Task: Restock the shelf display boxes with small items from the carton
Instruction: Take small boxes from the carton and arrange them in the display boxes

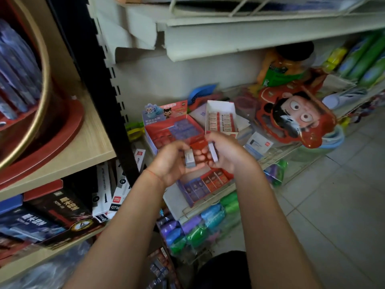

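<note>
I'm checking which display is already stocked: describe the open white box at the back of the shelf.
The white box is an open cardboard tray with plain white walls and a raised back flap. Two rows of small pale packs with reddish print fill it. It lies tilted on the cluttered shelf, behind the hands, beside the red display box. Neither hand touches it.
</note>
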A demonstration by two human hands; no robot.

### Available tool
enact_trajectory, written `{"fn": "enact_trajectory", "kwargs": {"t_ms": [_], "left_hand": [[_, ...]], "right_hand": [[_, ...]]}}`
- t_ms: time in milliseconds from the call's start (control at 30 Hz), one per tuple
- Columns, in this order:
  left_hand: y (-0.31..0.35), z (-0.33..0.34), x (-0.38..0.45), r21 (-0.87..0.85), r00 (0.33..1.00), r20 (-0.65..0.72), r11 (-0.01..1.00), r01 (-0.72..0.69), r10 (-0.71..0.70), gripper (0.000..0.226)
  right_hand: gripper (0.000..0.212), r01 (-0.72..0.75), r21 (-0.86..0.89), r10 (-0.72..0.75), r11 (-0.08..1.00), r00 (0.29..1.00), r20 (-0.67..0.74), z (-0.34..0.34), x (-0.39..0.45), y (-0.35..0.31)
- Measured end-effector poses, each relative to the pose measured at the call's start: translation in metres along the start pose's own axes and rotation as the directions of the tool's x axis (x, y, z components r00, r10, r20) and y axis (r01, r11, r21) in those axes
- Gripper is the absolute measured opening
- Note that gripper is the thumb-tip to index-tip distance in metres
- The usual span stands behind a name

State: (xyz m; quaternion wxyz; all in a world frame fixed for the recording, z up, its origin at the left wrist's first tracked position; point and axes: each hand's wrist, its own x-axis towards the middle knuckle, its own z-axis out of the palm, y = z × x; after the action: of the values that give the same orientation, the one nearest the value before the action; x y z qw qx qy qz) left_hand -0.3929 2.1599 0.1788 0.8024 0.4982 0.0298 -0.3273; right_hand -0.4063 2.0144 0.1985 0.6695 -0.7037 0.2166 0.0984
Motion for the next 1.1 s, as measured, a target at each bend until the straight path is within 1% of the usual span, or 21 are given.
{"fn": "enact_trajectory", "kwargs": {"t_ms": [33, 67, 133, 167, 233, 333, 400, 500, 533, 600, 633, 667, 733, 767, 800, 833, 900, 933, 1000, 1033, 1100], "left_hand": [[-0.002, 0.004, -0.001, 0.012, 1.000, 0.026, 1.000, -0.004, 0.004, 0.035], [-0.004, 0.006, 0.000, 0.033, 0.999, 0.044, 0.999, -0.021, 0.020, 0.040], [-0.009, 0.008, 0.005, 0.078, 0.997, 0.053, 0.995, -0.063, 0.059, 0.046], [-0.012, 0.008, 0.009, 0.101, 0.996, 0.049, 0.992, -0.072, 0.068, 0.048], [-0.017, 0.010, 0.019, 0.134, 0.998, 0.020, 0.989, -0.062, 0.060, 0.050], [-0.023, 0.019, 0.030, 0.131, 1.000, -0.009, 0.991, -0.018, 0.020, 0.053], [-0.026, 0.028, 0.037, 0.167, 1.000, 0.007, 0.986, -0.010, 0.009, 0.054], [-0.030, 0.046, 0.046, 0.306, 0.999, 0.040, 0.951, -0.035, 0.024, 0.050], [-0.031, 0.052, 0.049, 0.354, 0.998, 0.040, 0.933, -0.055, 0.044, 0.048], [-0.034, 0.063, 0.057, 0.460, 0.994, 0.025, 0.882, -0.105, 0.105, 0.041], [-0.035, 0.067, 0.061, 0.531, 0.988, 0.018, 0.836, -0.139, 0.153, 0.037], [-0.037, 0.069, 0.068, 0.623, 0.976, 0.015, 0.761, -0.180, 0.219, 0.030], [-0.043, 0.069, 0.081, 0.808, 0.931, 0.049, 0.534, -0.250, 0.362, 0.018], [-0.046, 0.069, 0.086, 0.875, 0.914, 0.085, 0.409, -0.259, 0.398, 0.015], [-0.048, 0.069, 0.088, 0.920, 0.903, 0.123, 0.294, -0.259, 0.411, 0.013], [-0.050, 0.068, 0.090, 0.946, 0.897, 0.155, 0.200, -0.256, 0.413, 0.011], [-0.052, 0.070, 0.090, 0.967, 0.896, 0.195, 0.076, -0.244, 0.399, 0.010], [-0.053, 0.071, 0.089, 0.972, 0.900, 0.207, 0.024, -0.234, 0.384, 0.010], [-0.054, 0.074, 0.087, 0.974, 0.911, 0.224, -0.103, -0.201, 0.347, 0.010], [-0.055, 0.075, 0.087, 0.971, 0.915, 0.224, -0.156, -0.180, 0.335, 0.011], [-0.057, 0.076, 0.085, 0.968, 0.924, 0.201, -0.209, -0.138, 0.324, 0.011]], "right_hand": [[0.015, -0.015, 0.131, 0.011, 0.991, 1.000, 0.028, -0.006, -0.004, 0.007], [0.021, -0.003, 0.223, -0.008, 0.975, 0.999, 0.045, -0.013, -0.008, 0.012], [0.038, 0.065, 0.311, -0.085, 0.948, 0.995, 0.049, -0.025, -0.008, 0.020], [0.043, 0.105, 0.317, -0.123, 0.943, 0.992, 0.038, -0.030, -0.007, 0.022], [0.046, 0.165, 0.315, -0.174, 0.935, 0.985, 0.002, -0.041, -0.005, 0.026], [0.039, 0.212, 0.299, -0.197, 0.930, 0.977, -0.082, -0.059, -0.002, 0.031], [0.032, 0.253, 0.263, -0.204, 0.931, 0.959, -0.199, -0.074, 0.002, 0.034], [0.031, 0.321, 0.196, -0.220, 0.927, 0.885, -0.410, -0.099, 0.009, 0.039], [0.028, 0.332, 0.176, -0.222, 0.927, 0.862, -0.455, -0.106, 0.011, 0.041], [0.023, 0.331, 0.142, -0.224, 0.933, 0.841, -0.493, -0.115, 0.013, 0.044], [0.021, 0.331, 0.117, -0.234, 0.936, 0.837, -0.495, -0.117, 0.014, 0.045], [0.018, 0.336, 0.079, -0.255, 0.939, 0.830, -0.496, -0.119, 0.017, 0.045], [0.011, 0.328, -0.065, -0.315, 0.943, 0.808, -0.498, -0.123, 0.026, 0.047], [0.013, 0.306, -0.156, -0.342, 0.939, 0.800, -0.494, -0.125, 0.029, 0.047], [0.022, 0.270, -0.247, -0.360, 0.931, 0.795, -0.488, -0.125, 0.032, 0.048], [0.029, 0.215, -0.321, -0.355, 0.922, 0.801, -0.482, -0.125, 0.034, 0.050], [0.029, 0.120, -0.423, -0.322, 0.898, 0.834, -0.448, -0.125, 0.032, 0.053], [0.023, 0.084, -0.460, -0.307, 0.884, 0.845, -0.437, -0.124, 0.031, 0.054], [0.004, 0.027, -0.529, -0.302, 0.848, 0.846, -0.441, -0.126, 0.028, 0.056], [0.007, 0.002, -0.563, -0.309, 0.826, 0.837, -0.451, -0.126, 0.028, 0.055], [0.013, -0.032, -0.613, -0.330, 0.789, 0.820, -0.468, -0.125, 0.025, 0.055]]}}
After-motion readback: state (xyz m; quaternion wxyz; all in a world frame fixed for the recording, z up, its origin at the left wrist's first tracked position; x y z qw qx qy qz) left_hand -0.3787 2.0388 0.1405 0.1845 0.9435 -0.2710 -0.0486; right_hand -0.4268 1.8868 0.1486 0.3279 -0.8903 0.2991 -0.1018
